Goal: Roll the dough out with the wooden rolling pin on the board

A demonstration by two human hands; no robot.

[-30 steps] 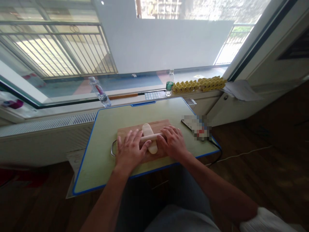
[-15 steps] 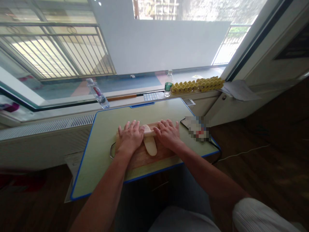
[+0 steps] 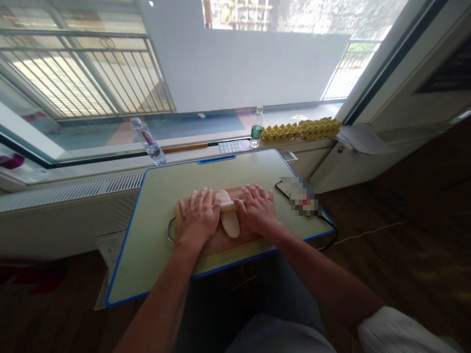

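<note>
A pale rolling pin [image 3: 227, 206] lies crosswise over a long, flat oval of dough [image 3: 230, 224]. My left hand [image 3: 200, 215] is closed over the pin's left end, fingers bent forward and thumb near the dough. Over the right end my right hand [image 3: 256, 208] is closed in the same way. Both ends of the pin are hidden under the hands. Beneath the dough is a wooden cutting board [image 3: 213, 247], with a metal handle [image 3: 170, 230] at its left side. The dough shows both beyond and in front of the pin.
The board rests on a small blue-edged table [image 3: 147, 260]. A pixelated phone-like device [image 3: 300, 196] with a dark cable lies at the right. Along the windowsill stand a tilted bottle [image 3: 149, 142], a green-labelled bottle [image 3: 256, 130] and yellow egg trays [image 3: 301, 130].
Both hands and the rolling pin have moved slightly toward me over the dough. More of the board's far edge shows. The dough stays in place.
</note>
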